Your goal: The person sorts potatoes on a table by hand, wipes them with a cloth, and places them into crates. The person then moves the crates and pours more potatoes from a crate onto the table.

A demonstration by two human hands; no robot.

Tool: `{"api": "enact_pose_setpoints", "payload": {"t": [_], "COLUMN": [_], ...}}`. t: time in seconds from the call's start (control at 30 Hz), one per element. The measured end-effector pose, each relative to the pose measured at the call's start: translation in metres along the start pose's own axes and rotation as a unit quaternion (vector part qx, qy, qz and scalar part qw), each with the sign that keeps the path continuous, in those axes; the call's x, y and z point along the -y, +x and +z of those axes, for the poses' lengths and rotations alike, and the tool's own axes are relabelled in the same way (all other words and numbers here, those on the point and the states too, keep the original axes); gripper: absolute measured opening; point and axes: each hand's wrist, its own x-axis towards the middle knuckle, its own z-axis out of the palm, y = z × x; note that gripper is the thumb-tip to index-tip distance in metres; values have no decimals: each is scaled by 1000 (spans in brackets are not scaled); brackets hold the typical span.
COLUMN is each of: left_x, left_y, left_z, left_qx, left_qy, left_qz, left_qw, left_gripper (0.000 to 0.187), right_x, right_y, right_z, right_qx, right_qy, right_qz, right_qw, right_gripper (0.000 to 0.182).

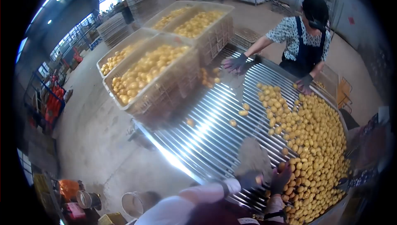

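My left hand (249, 180), in a dark glove, is closed at the lower end of a grey flat plate (253, 156) that stands over the metal rollers (215, 142). Its fingers are partly hidden. My right hand (281, 180), gloved in dark with purplish fingers, lies against the near left edge of a big heap of yellow potatoes (314, 142). Its fingers are apart, and a darker potato (282, 167) sits by the fingertips. Whether the hand touches that potato I cannot make out.
Across the rollers stands a co-worker (308, 39); one gloved hand (235, 63) is by another grey plate (234, 82), the other (305, 83) at the heap. Several plastic crates (165, 88) of potatoes stand at the far left. Buckets (133, 204) are on the floor below left.
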Motion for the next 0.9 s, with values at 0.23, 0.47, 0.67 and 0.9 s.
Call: {"api": "enact_pose_setpoints", "payload": {"t": [0.23, 0.47, 0.67, 0.9], "left_x": [28, -154, -246, -272], "left_y": [-63, -182, -265, -270], "left_z": [37, -258, -446, -496], "left_qx": [20, -510, -565, -431], "left_qy": [236, 305, 646, 664], "left_qz": [150, 45, 7, 107], "left_qw": [960, 803, 513, 602], "left_gripper": [68, 58, 58, 43], "right_x": [11, 119, 425, 671], "right_y": [18, 64, 154, 202], "right_z": [17, 19, -3, -31], "right_qx": [99, 24, 22, 200], "right_qy": [-40, 8, 209, 80], "right_qz": [-72, -224, -418, -573], "right_qw": [992, 974, 884, 791], "right_gripper": [86, 77, 61, 63]}}
